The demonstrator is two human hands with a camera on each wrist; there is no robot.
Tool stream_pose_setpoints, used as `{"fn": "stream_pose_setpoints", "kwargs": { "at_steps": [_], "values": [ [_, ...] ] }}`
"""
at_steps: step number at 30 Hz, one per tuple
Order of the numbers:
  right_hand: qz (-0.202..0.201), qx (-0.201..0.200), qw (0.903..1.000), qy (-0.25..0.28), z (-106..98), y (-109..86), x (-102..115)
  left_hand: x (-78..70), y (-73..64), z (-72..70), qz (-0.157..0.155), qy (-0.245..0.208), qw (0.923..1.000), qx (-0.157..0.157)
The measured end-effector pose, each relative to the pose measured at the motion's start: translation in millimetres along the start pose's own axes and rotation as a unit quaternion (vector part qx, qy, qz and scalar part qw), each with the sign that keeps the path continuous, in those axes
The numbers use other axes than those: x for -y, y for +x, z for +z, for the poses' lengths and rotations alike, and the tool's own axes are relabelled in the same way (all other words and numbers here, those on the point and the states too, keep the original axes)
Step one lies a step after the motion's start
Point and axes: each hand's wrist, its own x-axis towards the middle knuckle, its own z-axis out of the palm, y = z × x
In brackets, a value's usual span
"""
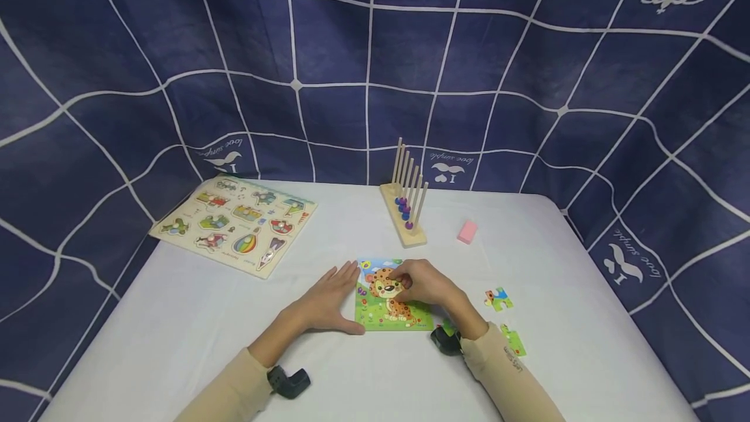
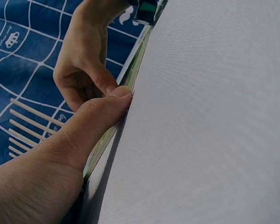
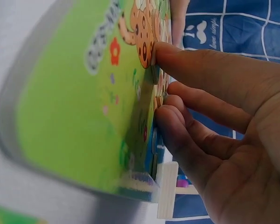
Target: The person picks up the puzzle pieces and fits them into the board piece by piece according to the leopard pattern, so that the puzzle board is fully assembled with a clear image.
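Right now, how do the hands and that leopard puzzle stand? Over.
Left hand at the left edge of the leopard puzzle. Right hand, thumb and fingers on it, grip unclear. Loose pieces at right; nothing seen blocking.

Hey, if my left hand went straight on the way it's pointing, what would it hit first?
Your left hand would probably meet the leopard jigsaw puzzle first, at its far left corner. Beyond that, the line seems to run toward the wooden peg rack, though depth is unclear.
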Motion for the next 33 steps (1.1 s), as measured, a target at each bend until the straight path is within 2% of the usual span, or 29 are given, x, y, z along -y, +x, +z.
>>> {"fn": "stream_pose_setpoints", "kwargs": {
  "at_steps": [9, 21, 33],
  "values": [
    [0.007, -0.002, 1.0, 0.001, 2.0, 2.6, -1.1, 2.2, -0.4, -0.4, -0.001, 0.002, 1.0, 0.002],
    [-0.021, -0.007, 0.9987, 0.045, -3.8, -1.6, -11.3, 0.6, 0.2, 1.2, -0.004, -0.007, 1.0, 0.004],
    [-0.028, -0.005, 0.9987, 0.043, -6.9, -3.3, -8.8, 0.0, 0.6, 0.6, -0.004, -0.008, 1.0, -0.002]
  ]
}}
